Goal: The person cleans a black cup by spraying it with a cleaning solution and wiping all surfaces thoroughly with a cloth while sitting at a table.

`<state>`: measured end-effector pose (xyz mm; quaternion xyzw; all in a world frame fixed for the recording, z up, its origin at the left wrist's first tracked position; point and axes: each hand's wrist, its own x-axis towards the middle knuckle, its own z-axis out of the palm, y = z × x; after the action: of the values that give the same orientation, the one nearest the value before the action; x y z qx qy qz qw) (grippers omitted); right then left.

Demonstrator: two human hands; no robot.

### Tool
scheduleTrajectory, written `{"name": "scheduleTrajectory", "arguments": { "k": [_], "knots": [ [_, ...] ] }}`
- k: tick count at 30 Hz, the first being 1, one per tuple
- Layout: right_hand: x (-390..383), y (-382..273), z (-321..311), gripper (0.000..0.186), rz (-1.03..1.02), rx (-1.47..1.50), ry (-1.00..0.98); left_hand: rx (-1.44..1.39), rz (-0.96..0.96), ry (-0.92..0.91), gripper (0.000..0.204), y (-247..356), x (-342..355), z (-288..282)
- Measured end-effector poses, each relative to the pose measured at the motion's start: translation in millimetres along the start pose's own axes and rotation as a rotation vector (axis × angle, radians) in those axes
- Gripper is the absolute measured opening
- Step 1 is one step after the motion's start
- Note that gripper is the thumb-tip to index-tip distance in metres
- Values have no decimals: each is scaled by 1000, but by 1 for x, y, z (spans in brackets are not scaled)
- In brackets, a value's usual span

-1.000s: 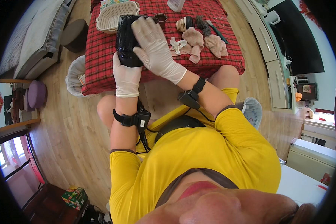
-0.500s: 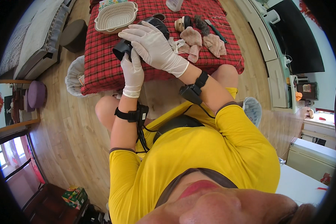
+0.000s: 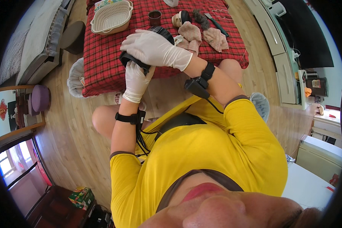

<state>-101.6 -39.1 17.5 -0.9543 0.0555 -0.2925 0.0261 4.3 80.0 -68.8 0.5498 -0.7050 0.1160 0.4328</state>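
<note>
Both my hands wear thin white gloves and meet over a black, rounded object [image 3: 164,34] above the near part of the table. Its exact kind is hard to make out, as my hands cover most of it; a curved black rim shows at its lower left. My left hand [image 3: 137,79] is closed around that lower edge from beneath. Across the top lies my right hand [image 3: 152,48], its fingers curved over the far left side. Just right of the object, a crumpled white wipe [image 3: 178,39] rests beside a pink cloth [image 3: 190,33].
On the red plaid tablecloth [image 3: 102,62] stand a cream basket [image 3: 112,18], a dark cup [image 3: 154,17] and a black-lidded jar [image 3: 181,18]. A grey scouring clump [image 3: 200,19], a green-handled tool [image 3: 218,27] and another pink cloth [image 3: 216,39] lie at right. A lined bin [image 3: 75,79] stands left.
The black object has turned and tilted between my hands. My left hand has shifted slightly right and nearer, with my right hand lower over the object. The cup has come into fuller view.
</note>
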Motion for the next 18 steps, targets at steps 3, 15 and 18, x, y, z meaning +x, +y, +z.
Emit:
{"name": "scheduleTrajectory", "arguments": {
  "k": [3,15,18],
  "knots": [
    [11,-1,-12,35,124,94,-229,31,0,14,38,0,-7,-1],
    [7,-8,-18,30,16,9,-302,2,-27,-103,46,7,-7,-3],
    [-7,-17,-17,28,-47,1,-81,39,60,-43,36,8,-3,-3]
  ]
}}
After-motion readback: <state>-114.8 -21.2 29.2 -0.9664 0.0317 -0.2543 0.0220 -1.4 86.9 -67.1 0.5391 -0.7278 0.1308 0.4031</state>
